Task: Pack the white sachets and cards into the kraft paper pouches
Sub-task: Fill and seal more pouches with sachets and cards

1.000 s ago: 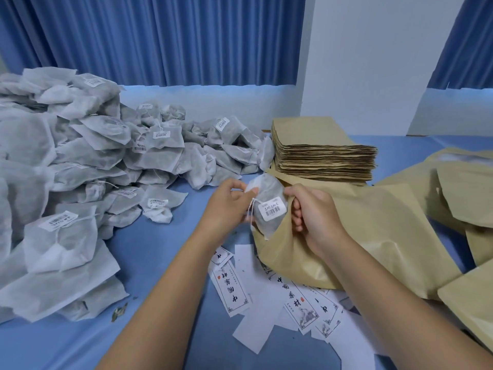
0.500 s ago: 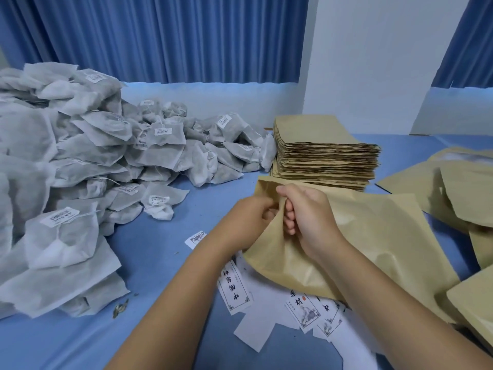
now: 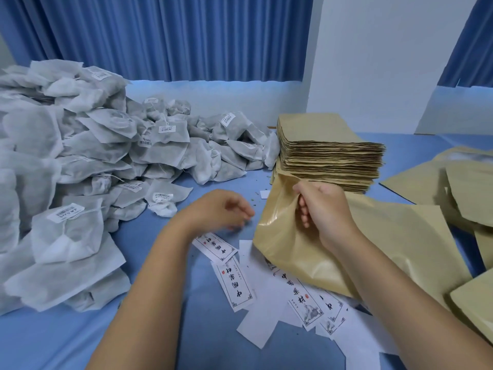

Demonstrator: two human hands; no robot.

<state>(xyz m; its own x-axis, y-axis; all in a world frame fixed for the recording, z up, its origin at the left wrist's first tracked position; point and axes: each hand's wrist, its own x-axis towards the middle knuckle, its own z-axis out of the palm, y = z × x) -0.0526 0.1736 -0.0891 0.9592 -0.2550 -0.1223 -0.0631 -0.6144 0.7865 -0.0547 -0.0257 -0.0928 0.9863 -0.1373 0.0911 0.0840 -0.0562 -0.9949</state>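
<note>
My right hand (image 3: 320, 209) pinches the pouch (image 3: 405, 236) by its mouth, which gapes leftward. My left hand (image 3: 221, 209) hovers loose and empty just beside that mouth. The cards (image 3: 234, 283) lie on the table (image 3: 53, 340) right under it, toward me, long axes pointing roughly away; left is the nearer hand.
</note>
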